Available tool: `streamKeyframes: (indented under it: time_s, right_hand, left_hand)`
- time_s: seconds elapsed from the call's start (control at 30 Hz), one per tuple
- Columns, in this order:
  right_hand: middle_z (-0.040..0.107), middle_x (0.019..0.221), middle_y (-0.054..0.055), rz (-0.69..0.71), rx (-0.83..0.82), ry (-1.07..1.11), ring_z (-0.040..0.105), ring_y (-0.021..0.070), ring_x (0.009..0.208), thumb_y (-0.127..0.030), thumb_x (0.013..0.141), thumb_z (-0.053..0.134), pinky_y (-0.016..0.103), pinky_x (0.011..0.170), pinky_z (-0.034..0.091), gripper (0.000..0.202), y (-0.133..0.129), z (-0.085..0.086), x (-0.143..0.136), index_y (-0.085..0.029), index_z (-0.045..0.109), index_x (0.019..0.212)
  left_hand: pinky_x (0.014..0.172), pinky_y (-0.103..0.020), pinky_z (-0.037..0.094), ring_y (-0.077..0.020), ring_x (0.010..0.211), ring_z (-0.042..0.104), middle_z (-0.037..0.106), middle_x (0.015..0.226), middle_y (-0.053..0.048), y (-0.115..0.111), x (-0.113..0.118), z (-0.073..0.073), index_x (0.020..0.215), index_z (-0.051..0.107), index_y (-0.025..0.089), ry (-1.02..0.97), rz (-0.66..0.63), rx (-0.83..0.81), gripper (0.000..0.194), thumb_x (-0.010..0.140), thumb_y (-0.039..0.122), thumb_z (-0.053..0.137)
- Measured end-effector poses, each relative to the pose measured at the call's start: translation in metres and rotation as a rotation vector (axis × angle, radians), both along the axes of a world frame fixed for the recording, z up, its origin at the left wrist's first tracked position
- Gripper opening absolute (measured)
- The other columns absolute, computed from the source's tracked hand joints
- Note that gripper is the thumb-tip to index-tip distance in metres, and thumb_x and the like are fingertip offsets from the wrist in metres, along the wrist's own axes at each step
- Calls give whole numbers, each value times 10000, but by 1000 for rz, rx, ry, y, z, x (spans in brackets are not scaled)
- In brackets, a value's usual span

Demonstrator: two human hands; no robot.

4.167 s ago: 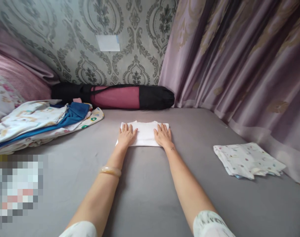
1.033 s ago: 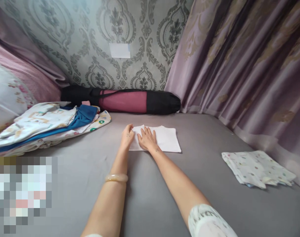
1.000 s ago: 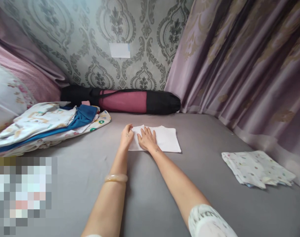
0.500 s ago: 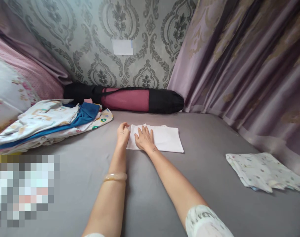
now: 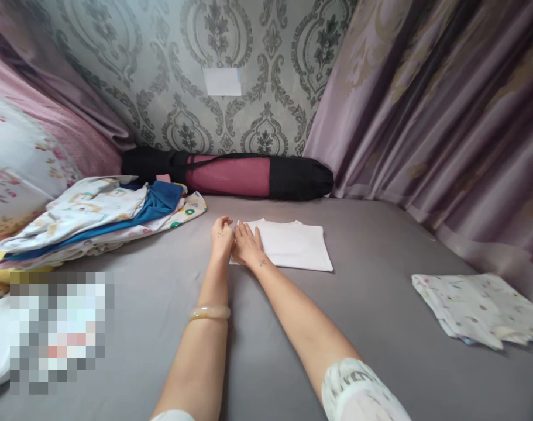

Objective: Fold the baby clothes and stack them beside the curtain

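A folded white garment (image 5: pixel 299 245) lies flat on the grey bed sheet (image 5: pixel 266 351), its top edge slightly uneven. My right hand (image 5: pixel 247 242) rests palm down on its left end, fingers stretched out and covering part of that side. Just beside it, at the garment's left edge, is my left hand (image 5: pixel 222 234), with its fingers curled in. Whether the curled fingers hold any of the fabric is hidden. The two hands nearly touch each other.
A pile of clothes (image 5: pixel 99 204) lies to the left, in front of a flowered pillow (image 5: pixel 16 146). Along the patterned wall stretches a long black and dark pink bag (image 5: pixel 231 175). A folded dotted cloth (image 5: pixel 477 304) is at the right, near the purple curtain (image 5: pixel 402 105).
My right hand has slid left across the garment, towards its left edge and my left hand. The left hand stays at that edge. The whole view has shifted slightly.
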State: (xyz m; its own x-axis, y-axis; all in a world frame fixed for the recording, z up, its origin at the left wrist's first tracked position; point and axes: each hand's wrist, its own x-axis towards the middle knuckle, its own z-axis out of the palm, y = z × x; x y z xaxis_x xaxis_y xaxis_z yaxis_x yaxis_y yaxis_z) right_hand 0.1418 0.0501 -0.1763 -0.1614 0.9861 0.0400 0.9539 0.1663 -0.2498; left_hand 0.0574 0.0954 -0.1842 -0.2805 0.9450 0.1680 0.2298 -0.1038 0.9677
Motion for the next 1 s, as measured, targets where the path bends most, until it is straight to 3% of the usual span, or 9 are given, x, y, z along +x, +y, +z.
streamKeyframes:
  time_s: [0.1, 0.23, 0.4, 0.57, 0.73, 1.0]
  right_hand:
    - [196, 1594, 122, 7, -10, 15, 163, 228, 1464, -308, 940, 341, 492, 1170, 96, 619, 0, 1, 1, -77, 258, 1509]
    - [192, 1599, 98, 50, -44, 82, 154, 212, 1469, -340, 975, 275, 475, 1175, 100, 598, 0, 16, 20, -105, 230, 1523]
    - [250, 1579, 121, -128, 80, 81, 144, 234, 1471, -388, 1006, 181, 497, 1175, 19, 596, -12, 28, 80, -74, 296, 1499]
    - [264, 1569, 154, -271, 66, -12, 150, 261, 1466, -409, 1001, 216, 493, 1167, 23, 608, -28, 12, 130, -56, 335, 1481]
    - [292, 1561, 142, -289, 55, -11, 169, 260, 1458, -434, 997, 236, 478, 1159, 94, 610, -27, -2, 139, -69, 363, 1469]
    - [283, 1568, 127, -282, 22, 4, 147, 240, 1465, -426, 1001, 241, 473, 1159, 91, 584, -25, 1, 141, -108, 357, 1477]
  left_hand:
    - [987, -375, 463, -207, 1027, 645, 697, 1002, -104, -1, 1, 1, 1034, 613, 152, 38, -23, 27, 322, 813, 161, 380]
    - [994, -396, 457, -221, 1059, 632, 689, 1062, -122, -2, 9, 9, 1091, 603, 147, 146, -49, 52, 337, 862, 184, 359]
    - [1028, -405, 434, -233, 1156, 590, 652, 1197, -138, -7, 40, 14, 1172, 590, 155, 421, -267, 164, 350, 903, 186, 368]
    - [1120, -461, 320, -261, 1369, 402, 543, 1376, -162, -17, 71, 4, 1278, 542, 126, 796, -452, 226, 406, 933, 149, 330]
    - [1152, -519, 211, -309, 1433, 281, 404, 1503, -160, -23, 73, -10, 1401, 448, 133, 1024, -466, 60, 487, 986, 351, 317]
    - [1152, -495, 212, -302, 1430, 287, 389, 1513, -159, -22, 69, -11, 1403, 448, 144, 1033, -474, 44, 517, 977, 410, 325]
